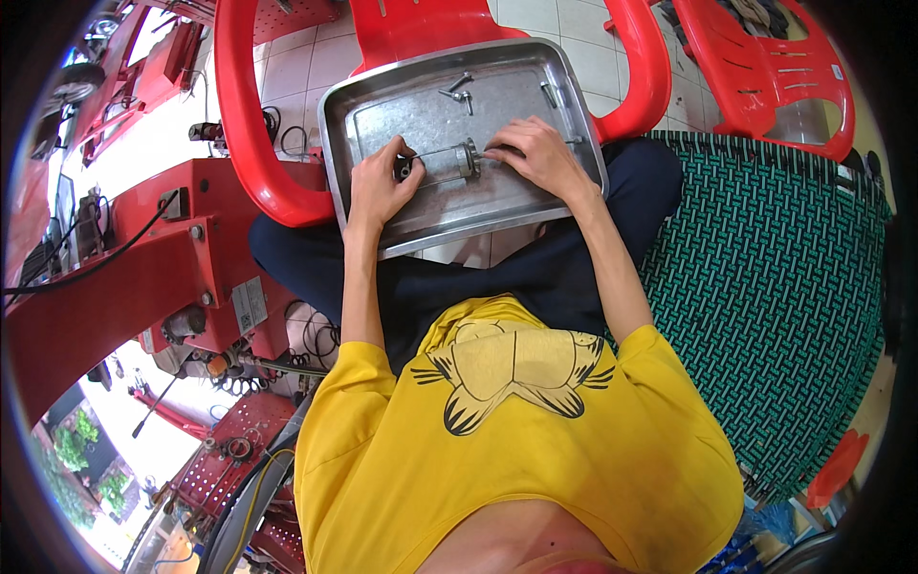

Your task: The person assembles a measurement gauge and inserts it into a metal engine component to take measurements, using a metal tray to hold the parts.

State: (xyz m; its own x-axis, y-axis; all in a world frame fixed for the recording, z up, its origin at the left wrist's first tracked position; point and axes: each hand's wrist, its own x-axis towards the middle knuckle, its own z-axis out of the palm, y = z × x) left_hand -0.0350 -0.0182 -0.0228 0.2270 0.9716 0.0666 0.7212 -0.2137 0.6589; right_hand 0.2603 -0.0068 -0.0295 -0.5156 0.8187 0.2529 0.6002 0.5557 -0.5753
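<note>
A grey metal tray (pixel 392 110) rests at my lap, with a metal cylinder assembly (pixel 446 165) in its middle. Thin long rods run along the assembly, and a flange sits at its right end. My left hand (pixel 381 187) is closed round the dark left end piece, thumb and fingers gripping it. At the flange end, the fingers of my right hand (pixel 543 158) pinch the end of a thin rod. Small metal bolts (pixel 460 86) lie loose near the tray's far side. Another short metal piece (pixel 548 94) lies by the far right wall.
A red plastic chair (pixel 239 115) stands under and around the tray. Beyond it on the right is a second red chair (pixel 794 77). A green and black woven seat (pixel 765 297) fills my right side. Red machinery (pixel 115 258) with cables stands close on the left.
</note>
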